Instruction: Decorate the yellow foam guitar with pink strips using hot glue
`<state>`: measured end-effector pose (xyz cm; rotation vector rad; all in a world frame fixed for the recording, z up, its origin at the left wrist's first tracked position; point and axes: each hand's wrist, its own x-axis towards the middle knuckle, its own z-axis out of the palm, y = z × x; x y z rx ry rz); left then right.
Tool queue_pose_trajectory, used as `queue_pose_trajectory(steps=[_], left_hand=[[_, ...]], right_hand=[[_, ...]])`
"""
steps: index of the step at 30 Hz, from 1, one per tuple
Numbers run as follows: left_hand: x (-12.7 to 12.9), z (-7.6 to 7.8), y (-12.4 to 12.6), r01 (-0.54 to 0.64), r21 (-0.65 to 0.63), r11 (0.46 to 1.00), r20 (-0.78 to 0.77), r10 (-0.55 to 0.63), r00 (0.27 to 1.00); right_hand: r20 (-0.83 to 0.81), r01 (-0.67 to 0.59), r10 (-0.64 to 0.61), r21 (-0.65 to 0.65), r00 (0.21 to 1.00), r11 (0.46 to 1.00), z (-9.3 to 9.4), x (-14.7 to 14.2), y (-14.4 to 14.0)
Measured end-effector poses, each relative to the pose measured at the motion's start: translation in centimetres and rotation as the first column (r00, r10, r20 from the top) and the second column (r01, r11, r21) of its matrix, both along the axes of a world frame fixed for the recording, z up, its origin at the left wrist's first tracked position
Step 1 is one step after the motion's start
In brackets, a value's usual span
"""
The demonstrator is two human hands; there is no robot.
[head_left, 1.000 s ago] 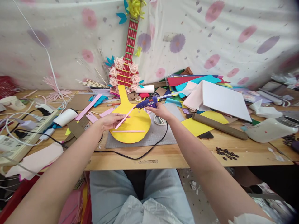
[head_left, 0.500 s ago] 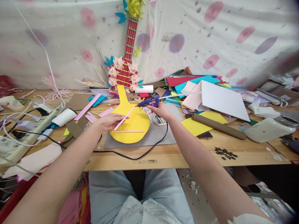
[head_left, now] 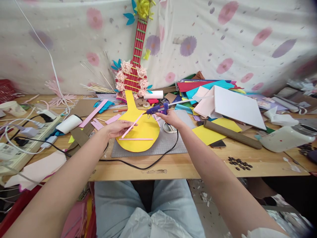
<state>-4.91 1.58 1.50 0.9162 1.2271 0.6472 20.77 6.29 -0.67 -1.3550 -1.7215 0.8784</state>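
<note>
Pinched in my left hand (head_left: 120,128) is a narrow pink strip (head_left: 128,130), held slantwise above a yellow banjo-shaped cutout (head_left: 146,127). My right hand (head_left: 170,118) is wrapped round a purple hot glue gun (head_left: 158,109), whose nozzle meets the upper end of that strip. A second pink strip (head_left: 136,139) lies across the lower part of the cutout. The cutout rests on a grey cutting mat (head_left: 173,147). Behind it stands a red paper guitar (head_left: 137,49) trimmed with pale pink paper flowers.
Scissors (head_left: 169,128) lie right of the cutout. A black cord (head_left: 138,167) loops in front. At left sits a power strip (head_left: 32,142); at right are a white board (head_left: 237,107), a brown roll (head_left: 232,134), a jar (head_left: 288,137) and dark oval beads (head_left: 239,163).
Both hands, the pink strip and the glue gun keep almost the same place. The whole view has shifted very slightly.
</note>
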Motion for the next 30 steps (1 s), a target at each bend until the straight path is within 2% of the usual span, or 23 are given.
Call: queue_pose_trajectory(steps=[9,14,22,24,27,30], left_hand=[[0.1,0.1,0.0,0.013,0.0,1.0,0.006,-0.013,1.0],[0.1,0.1,0.0,-0.002,-0.006,1.0,0.011,0.002,1.0],[0.2,0.2,-0.1,-0.007,0.003,1.0,0.005,0.007,1.0],[0.1,0.1,0.0,0.0,0.01,1.0,0.012,0.0,1.0],[-0.3,0.0,0.2,0.015,0.036,0.999,0.015,-0.016,1.0],[-0.8,-0.1,0.6,0.009,0.11,0.994,-0.043,-0.004,0.999]], right_hand=[[0.022,-0.089,0.091,-0.059,0.996,0.994,0.3,-0.2,-1.0],[-0.013,-0.13,0.129,-0.048,0.992,0.99,0.4,-0.5,-1.5],[-0.036,-0.132,0.129,-0.082,0.991,0.988,0.6,0.0,-1.5],[-0.058,-0.072,0.068,-0.065,0.996,0.995,0.5,0.5,-1.2],[-0.109,0.145,-0.148,-0.038,0.983,0.989,-0.5,1.8,-0.1],[-0.133,0.413,-0.413,-0.022,0.901,0.91,-2.4,4.1,1.2]])
